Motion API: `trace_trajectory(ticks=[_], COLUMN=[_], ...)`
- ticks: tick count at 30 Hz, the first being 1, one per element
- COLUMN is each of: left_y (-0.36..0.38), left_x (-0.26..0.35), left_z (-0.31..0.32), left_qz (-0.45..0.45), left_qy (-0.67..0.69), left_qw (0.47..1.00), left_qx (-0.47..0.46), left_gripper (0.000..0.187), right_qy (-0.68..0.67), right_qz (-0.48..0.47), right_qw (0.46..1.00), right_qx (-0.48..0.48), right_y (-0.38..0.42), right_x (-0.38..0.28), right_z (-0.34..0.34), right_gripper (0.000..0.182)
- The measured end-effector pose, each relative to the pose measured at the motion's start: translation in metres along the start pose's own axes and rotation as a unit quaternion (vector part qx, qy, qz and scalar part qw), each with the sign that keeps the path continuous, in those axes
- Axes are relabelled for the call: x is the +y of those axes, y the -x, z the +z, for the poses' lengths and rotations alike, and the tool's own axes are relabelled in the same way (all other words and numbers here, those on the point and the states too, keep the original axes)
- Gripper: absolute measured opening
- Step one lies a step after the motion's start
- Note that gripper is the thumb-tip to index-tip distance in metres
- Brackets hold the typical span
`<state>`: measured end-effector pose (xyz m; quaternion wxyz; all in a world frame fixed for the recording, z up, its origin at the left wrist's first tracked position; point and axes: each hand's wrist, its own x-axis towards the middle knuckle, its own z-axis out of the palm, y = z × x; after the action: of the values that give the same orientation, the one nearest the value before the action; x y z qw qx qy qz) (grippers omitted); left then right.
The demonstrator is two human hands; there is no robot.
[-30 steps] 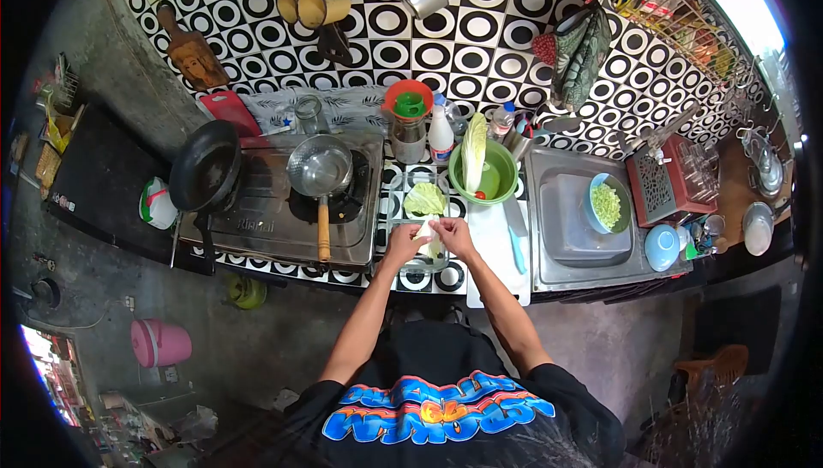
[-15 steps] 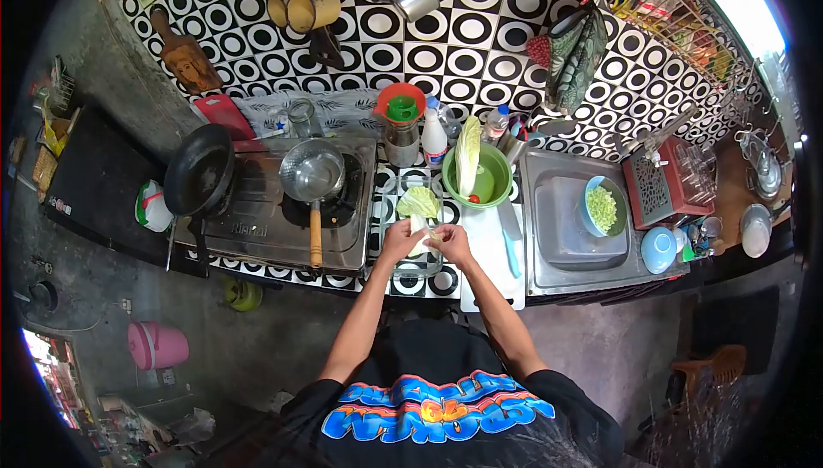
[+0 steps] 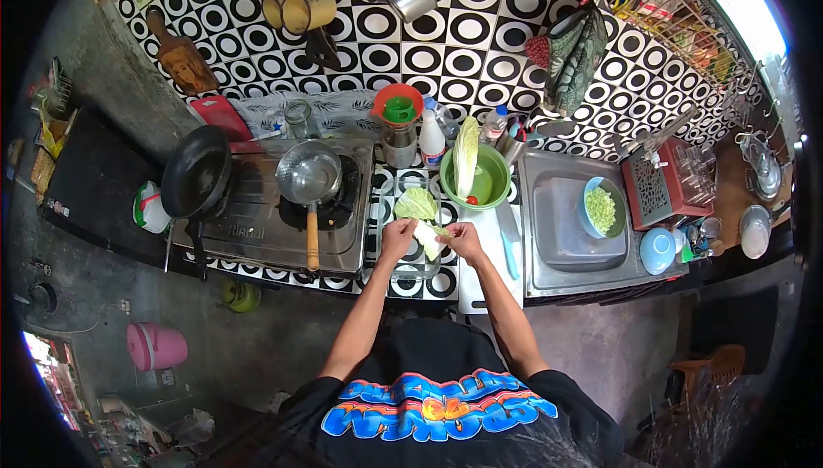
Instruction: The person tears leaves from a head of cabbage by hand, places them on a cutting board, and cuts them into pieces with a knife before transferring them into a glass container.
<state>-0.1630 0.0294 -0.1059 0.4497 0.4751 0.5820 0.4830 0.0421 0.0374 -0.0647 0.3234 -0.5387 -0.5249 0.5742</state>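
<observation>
A pale napa cabbage leaf (image 3: pixel 428 240) is stretched between my two hands. My left hand (image 3: pixel 399 237) pinches its left edge, and my right hand (image 3: pixel 464 241) pinches its right edge. Below them lies a clear glass dish (image 3: pixel 415 274), in which another cabbage leaf (image 3: pixel 416 203) rests towards the back. Just behind my right hand is a green bowl (image 3: pixel 503 189) holding a long piece of napa cabbage (image 3: pixel 466 159) and a small red tomato (image 3: pixel 471 201). To the right, a knife (image 3: pixel 511 249) with a blue handle lies on a white cutting board (image 3: pixel 482 290).
A saucepan (image 3: pixel 309 172) with a wooden handle and a black frying pan (image 3: pixel 196 172) sit on the stove (image 3: pixel 250 230) at left. Bottles (image 3: pixel 431 138) stand behind the dish. The sink (image 3: pixel 549 275) at right holds a bowl of chopped green vegetable (image 3: pixel 603 208).
The leaf in my hands is now spread wider and shows more of its pale face. My right hand has moved slightly right, away from my left.
</observation>
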Motion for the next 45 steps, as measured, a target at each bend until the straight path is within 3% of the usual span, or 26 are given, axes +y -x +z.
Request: trace_trajectory(ticks=[3, 6, 13, 16, 17, 20, 21, 24, 25, 28, 34, 35, 38, 42, 45], left_y=[0.002, -0.002, -0.004, -0.004, -0.004, 0.005, 0.003, 0.007, 0.01, 0.014, 0.013, 0.011, 0.01, 0.01, 0.004], left_x=[0.009, 0.015, -0.001, -0.006, -0.006, 0.025, 0.023, 0.022, 0.024, 0.027, 0.024, 0.018, 0.021, 0.021, 0.002], left_z=[0.002, -0.012, -0.019, -0.027, -0.029, -0.036, -0.037, -0.026, -0.022, -0.024, -0.015, -0.014, -0.015, -0.018, -0.02], left_qz=[0.037, -0.023, -0.023, 0.025, 0.013, -0.003, -0.015, -0.027, 0.004, -0.028, -0.017, -0.009, -0.031, -0.043, -0.02], left_qy=[0.03, -0.029, -0.015, 0.009, 0.088, 0.029, -0.015, -0.022, -0.081, -0.076, 0.004, 0.002, 0.057, 0.094, 0.035], left_qw=[0.999, 0.998, 0.998, 1.0, 0.996, 0.998, 0.999, 0.996, 0.992, 0.996, 0.999, 0.999, 0.997, 0.993, 0.998], left_qx=[0.012, -0.054, -0.056, -0.003, 0.008, 0.049, 0.04, 0.077, 0.096, 0.027, 0.043, 0.044, 0.049, 0.061, 0.054], left_gripper=[0.027, 0.033, 0.02, 0.021, 0.02, 0.02, 0.031, 0.042, 0.048, 0.049, 0.035, 0.036, 0.039, 0.042, 0.044], right_qy=[0.007, -0.001, -0.023, -0.006, -0.008, -0.021, -0.031, -0.053, -0.058, -0.084, 0.018, 0.039, -0.125, -0.095, -0.08], right_qz=[-0.005, 0.001, -0.001, 0.008, 0.004, -0.006, -0.01, -0.009, -0.006, -0.014, -0.017, -0.027, 0.023, 0.035, -0.014], right_qw=[1.0, 1.0, 1.0, 1.0, 1.0, 0.999, 0.999, 0.998, 0.998, 0.996, 0.999, 0.999, 0.99, 0.993, 0.994], right_qx=[-0.005, -0.012, 0.015, 0.018, 0.019, 0.029, 0.034, 0.035, 0.033, 0.013, -0.022, -0.005, 0.06, 0.063, 0.069], right_y=[-0.001, -0.002, -0.008, -0.006, -0.006, -0.007, -0.006, -0.003, -0.001, 0.0, 0.004, 0.002, 0.007, 0.011, 0.01], right_x=[0.001, 0.003, 0.017, 0.015, 0.013, 0.019, 0.018, 0.012, 0.009, 0.008, 0.021, 0.026, 0.018, 0.025, 0.023], right_z=[-0.004, -0.004, 0.0, 0.002, 0.004, 0.01, 0.013, 0.019, 0.021, 0.025, 0.033, 0.037, 0.043, 0.042, 0.037], right_gripper=[0.012, 0.012, 0.02, 0.02, 0.02, 0.021, 0.021, 0.023, 0.023, 0.026, 0.03, 0.03, 0.026, 0.021, 0.014])
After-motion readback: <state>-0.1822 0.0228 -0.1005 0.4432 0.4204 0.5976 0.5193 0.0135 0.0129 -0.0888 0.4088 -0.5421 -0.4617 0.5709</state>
